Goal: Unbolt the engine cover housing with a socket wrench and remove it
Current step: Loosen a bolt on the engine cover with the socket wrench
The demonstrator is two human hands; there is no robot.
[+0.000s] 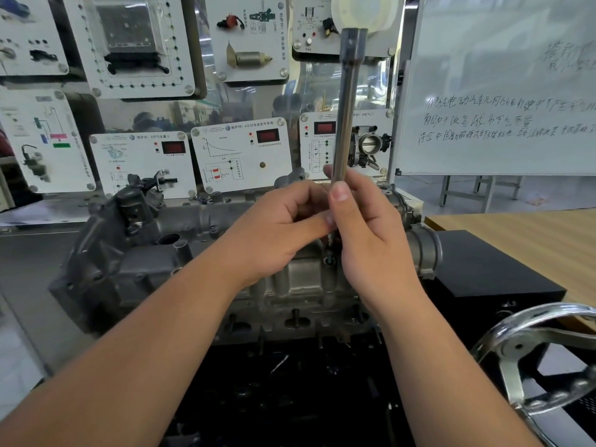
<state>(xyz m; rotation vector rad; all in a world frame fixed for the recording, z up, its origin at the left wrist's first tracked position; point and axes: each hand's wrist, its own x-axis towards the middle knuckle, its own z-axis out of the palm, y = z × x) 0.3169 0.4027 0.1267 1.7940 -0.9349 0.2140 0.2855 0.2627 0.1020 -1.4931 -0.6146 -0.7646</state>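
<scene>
Your right hand (361,221) grasps the long socket wrench (346,111) upright above the engine cover housing (193,253). Your left hand (277,227) pinches the wrench's lower end, just above the housing.

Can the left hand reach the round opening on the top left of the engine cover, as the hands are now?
Probably yes. The left hand only pinches the lower end of the socket wrench, which the right hand also grips. The round opening lies uncovered to its left, with nothing between them.

Automotive training workshop; sensor display boards (242,156); whiteboard (503,91)
</scene>
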